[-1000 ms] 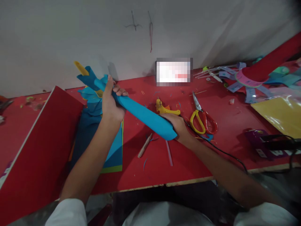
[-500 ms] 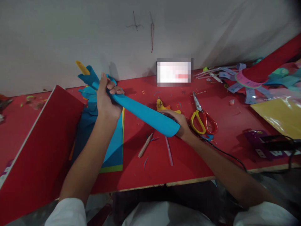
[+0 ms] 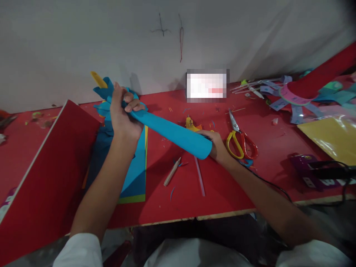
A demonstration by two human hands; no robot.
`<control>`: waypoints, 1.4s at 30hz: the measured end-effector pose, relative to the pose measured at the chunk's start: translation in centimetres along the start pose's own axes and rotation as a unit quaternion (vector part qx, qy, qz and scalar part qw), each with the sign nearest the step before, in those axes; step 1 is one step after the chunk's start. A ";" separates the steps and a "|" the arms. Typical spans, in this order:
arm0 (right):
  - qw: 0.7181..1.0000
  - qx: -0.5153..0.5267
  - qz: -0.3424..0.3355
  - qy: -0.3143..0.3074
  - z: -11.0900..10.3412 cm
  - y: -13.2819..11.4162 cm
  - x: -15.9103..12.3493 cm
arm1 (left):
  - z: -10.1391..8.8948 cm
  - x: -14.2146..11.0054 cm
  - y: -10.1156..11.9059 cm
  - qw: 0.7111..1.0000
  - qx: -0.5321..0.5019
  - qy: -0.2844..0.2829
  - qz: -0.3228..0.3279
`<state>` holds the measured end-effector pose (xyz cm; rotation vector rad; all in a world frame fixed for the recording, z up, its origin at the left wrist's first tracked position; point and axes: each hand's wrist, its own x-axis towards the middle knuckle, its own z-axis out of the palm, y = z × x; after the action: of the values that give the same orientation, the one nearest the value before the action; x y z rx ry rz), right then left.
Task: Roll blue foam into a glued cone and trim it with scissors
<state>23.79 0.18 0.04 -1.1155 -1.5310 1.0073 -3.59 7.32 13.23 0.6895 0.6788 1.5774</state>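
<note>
A long blue paper roll [image 3: 172,135] is held slantwise above the table, its wider end to the lower right. Close to its upper end, the fingers of my left hand [image 3: 125,107] are wrapped round it. Flared blue petal shapes and a yellow tube [image 3: 98,79] stick out beyond that hand. At the wide end, my right hand [image 3: 214,144] grips the roll from behind, with most of its fingers hidden. Behind this hand lies a small yellow tool [image 3: 191,124], partly covered. Scissors [image 3: 236,135] with one yellow and one red handle lie just right of it.
Blue sheets [image 3: 135,174] lie under my left forearm, beside a tilted red board [image 3: 55,167]. A wooden stick [image 3: 172,171] and a clear straw [image 3: 199,178] are on the red table [image 3: 155,207]. A blurred screen [image 3: 206,86] stands by the wall. At right are a yellow packet [image 3: 328,137] and a purple box [image 3: 303,168].
The wide end of the roll has risen slightly, and my left fingers have shifted a little on it. Both hands stay on the roll.
</note>
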 end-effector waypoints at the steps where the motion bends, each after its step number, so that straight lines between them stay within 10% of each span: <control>1: 1.000 -0.005 -0.005 -0.002 0.0 -0.1 0.0 | -0.1 0.1 0.0 1.000 -0.013 -0.005 0.002; 15: 0.967 -0.206 -0.121 -0.082 -0.3 0.4 -1.4 | 2.0 -1.1 1.1 0.992 -0.118 0.010 -0.047; 42: 0.955 -0.281 -0.087 -0.042 0.1 -0.4 -0.9 | 1.5 -0.8 0.9 0.992 -0.122 -0.001 -0.019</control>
<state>23.79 -0.83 0.19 -1.2994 -2.0177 0.5076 -2.94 6.52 14.84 0.4939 0.4828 1.5926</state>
